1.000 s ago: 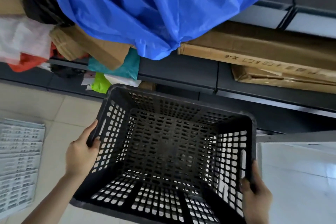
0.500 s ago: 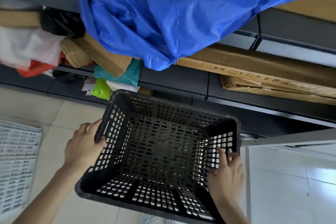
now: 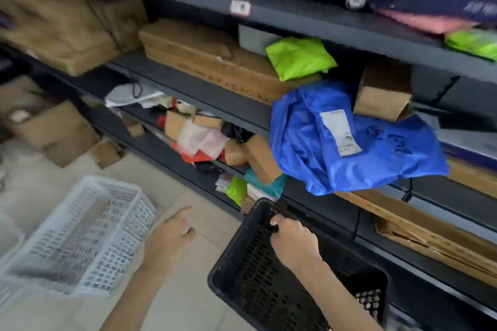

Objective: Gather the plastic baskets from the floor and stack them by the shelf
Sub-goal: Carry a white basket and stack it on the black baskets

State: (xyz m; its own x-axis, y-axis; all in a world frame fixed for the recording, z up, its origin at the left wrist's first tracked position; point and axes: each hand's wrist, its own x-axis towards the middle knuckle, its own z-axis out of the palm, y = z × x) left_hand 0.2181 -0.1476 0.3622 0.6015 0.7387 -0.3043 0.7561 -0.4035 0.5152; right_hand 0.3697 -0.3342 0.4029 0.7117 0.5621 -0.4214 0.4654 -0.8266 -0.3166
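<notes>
My right hand [image 3: 293, 243] is closed over the far rim of the black plastic basket [image 3: 258, 279], fingers curled down onto the top edge near its upper corner. That grip is the only one on the basket. My left hand [image 3: 168, 243] hangs free above the tiled floor [image 3: 53, 191], holding nothing, its index finger stretched forward and the other fingers loosely bent.

The black basket sits low at the foot of the dark metal shelf [image 3: 204, 88], its long side just beside the bottom tier and its open top facing up. Its perforated walls are visible on the near side; my right forearm crosses over its interior.

To the left, well apart from the black one, a white plastic basket [image 3: 78, 236] lies on the floor, tilted, its lattice sides blurred. My left hand is between the two baskets and touches neither.

On the shelf above the black basket, a blue plastic bag [image 3: 349, 142] with a white label and handwritten marks spills over the edge of a tier. A small cardboard box [image 3: 384, 91] rests just above it, and a bright green parcel [image 3: 298, 56] lies beside that box. Flat brown cartons [image 3: 204, 56] fill the middle tier to the left. The lowest tier holds a jumble of small brown boxes and pale, red and teal packets [image 3: 212, 140]. More cardboard boxes [image 3: 53, 131] sit on the floor at far left, too blurred to detail.
</notes>
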